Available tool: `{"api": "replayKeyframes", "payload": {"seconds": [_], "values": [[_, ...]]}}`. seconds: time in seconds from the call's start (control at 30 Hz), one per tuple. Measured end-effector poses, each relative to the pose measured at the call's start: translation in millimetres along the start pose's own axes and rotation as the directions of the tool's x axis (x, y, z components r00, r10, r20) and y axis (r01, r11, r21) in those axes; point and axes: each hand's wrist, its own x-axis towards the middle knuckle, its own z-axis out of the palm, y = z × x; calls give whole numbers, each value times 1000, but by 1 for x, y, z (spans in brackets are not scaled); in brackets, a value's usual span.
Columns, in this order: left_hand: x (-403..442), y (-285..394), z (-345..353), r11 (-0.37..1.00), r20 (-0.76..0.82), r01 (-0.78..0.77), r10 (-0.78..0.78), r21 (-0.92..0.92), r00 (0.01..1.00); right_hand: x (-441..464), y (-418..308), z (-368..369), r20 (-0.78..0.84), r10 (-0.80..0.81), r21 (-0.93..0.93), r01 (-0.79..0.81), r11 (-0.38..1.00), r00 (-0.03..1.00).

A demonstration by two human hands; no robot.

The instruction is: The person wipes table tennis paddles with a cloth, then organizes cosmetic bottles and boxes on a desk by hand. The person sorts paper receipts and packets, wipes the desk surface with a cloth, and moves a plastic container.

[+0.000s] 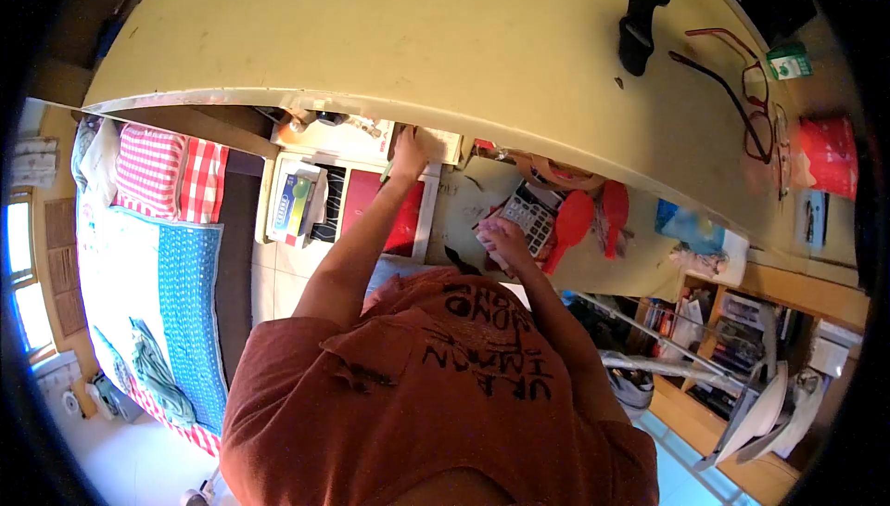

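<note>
My left hand [409, 155] reaches into the back of an open drawer [425, 218], beside a pale box [443, 145] and just under the desk edge. Its fingers are too small and shaded to make out. Below it in the drawer lies a red folder [404, 214]. My right hand [504, 241] is closed round something small and pinkish, its shape unclear. Next to that hand is a calculator [529, 223] with pale keys, and to the right of it a red paddle-shaped object [572, 220].
Glasses [756, 121] and a black strap [638, 28] lie on the yellow desk [371, 24]. Boxes and papers [298, 203] fill the drawer's left part. A bed [148, 274] stands at left, a shelf with books [732, 348] at right.
</note>
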Motion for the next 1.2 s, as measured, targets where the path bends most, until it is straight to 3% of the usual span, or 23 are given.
{"api": "replayKeyframes", "payload": {"seconds": [0.1,0.13,0.2,0.27,0.3,0.33,0.4,0.47,0.5,0.6,0.73,0.8,0.87,0.9,0.93,0.97,1.0,1.07,1.1,1.13,1.2], "values": [[-26,12,-3,999,-21,-2,3,54,1000,3,5,-2,19,33,-81,-31,996,999],[-30,14,-2,994,-27,-15,18,107,999,3,10,-1,19,14,-18,-14,1000,1000],[-22,15,0,997,-83,-77,78,24,993,1,17,0,21,-2,44,1,999,1000],[-11,15,-4,997,56,71,-71,-1,996,3,20,1,16,5,-82,-4,997,1000],[-16,60,-18,991,75,135,-134,-2,988,3,22,1,17,3,-81,-1,997,1000],[-13,60,-16,991,76,132,-131,0,988,3,24,1,50,9,-74,-5,997,999],[5,54,-7,973,-64,125,-115,192,991,0,30,1,76,17,-64,-13,998,997],[64,-82,42,894,-27,-85,108,440,994,-3,31,4,73,-41,-90,48,995,997],[72,-81,42,955,-43,19,-6,296,999,-4,32,5,69,-41,-88,47,995,997],[86,-25,27,966,50,-4,-10,260,999,-5,36,4,59,-81,-73,85,994,995],[70,31,14,990,80,-24,35,-140,996,2,26,7,99,-74,-123,86,989,992],[51,56,-5,967,57,-49,65,-249,996,17,11,15,114,-91,-177,110,978,989],[11,100,-47,801,187,249,-173,-544,967,48,13,33,-154,-308,-308,251,918,939],[-12,124,-71,747,206,334,-262,-575,943,69,15,43,-144,-313,-305,259,916,939],[-37,143,-95,683,228,412,-348,-603,909,92,18,53,-237,-388,-262,326,908,890],[-60,149,-116,667,227,389,-320,-636,920,112,18,63,-331,-451,-225,395,891,829],[-84,151,-137,648,224,364,-291,-669,930,125,14,74,-321,-455,-221,401,889,831],[-128,152,-171,606,195,366,-331,-706,923,151,5,92,-391,-206,108,267,958,897],[-148,157,-186,590,188,373,-352,-716,917,175,10,86,-284,-84,-38,76,996,955],[-166,160,-198,573,182,379,-371,-727,911,180,3,95,-276,-91,-41,82,996,957],[-195,143,-216,552,151,371,-401,-747,903,184,-11,115,-554,69,170,32,985,829]]}}
